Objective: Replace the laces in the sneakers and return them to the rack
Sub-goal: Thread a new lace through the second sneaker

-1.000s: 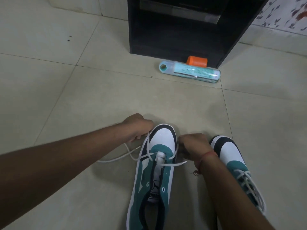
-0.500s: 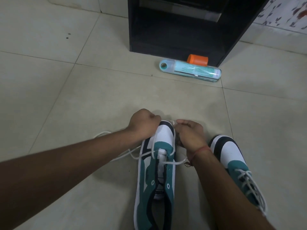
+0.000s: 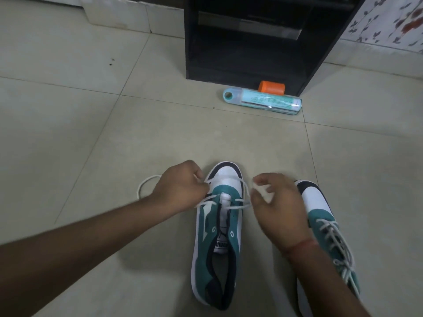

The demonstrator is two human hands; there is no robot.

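Note:
A teal, white and navy sneaker (image 3: 217,236) lies on the floor, toe pointing away from me, with a white lace (image 3: 231,203) threaded only through its front eyelets. My left hand (image 3: 180,191) grips the lace's left end beside the toe, and slack loops out on the floor (image 3: 143,184). My right hand (image 3: 274,207) pinches the lace's right end just right of the toe. A second, fully laced sneaker (image 3: 329,234) lies to the right, partly hidden behind my right wrist. The dark rack (image 3: 251,37) stands on the floor ahead.
A teal tube-shaped pack (image 3: 263,100) lies on the floor against the rack's base, with an orange object (image 3: 272,87) behind it. Pale floor tiles (image 3: 91,122) surround the shoes. A floral-patterned wall (image 3: 389,19) is at the upper right.
Both hands were together over the toe. They have now pulled apart to either side, drawing the lace ends outward. The view has shifted slightly.

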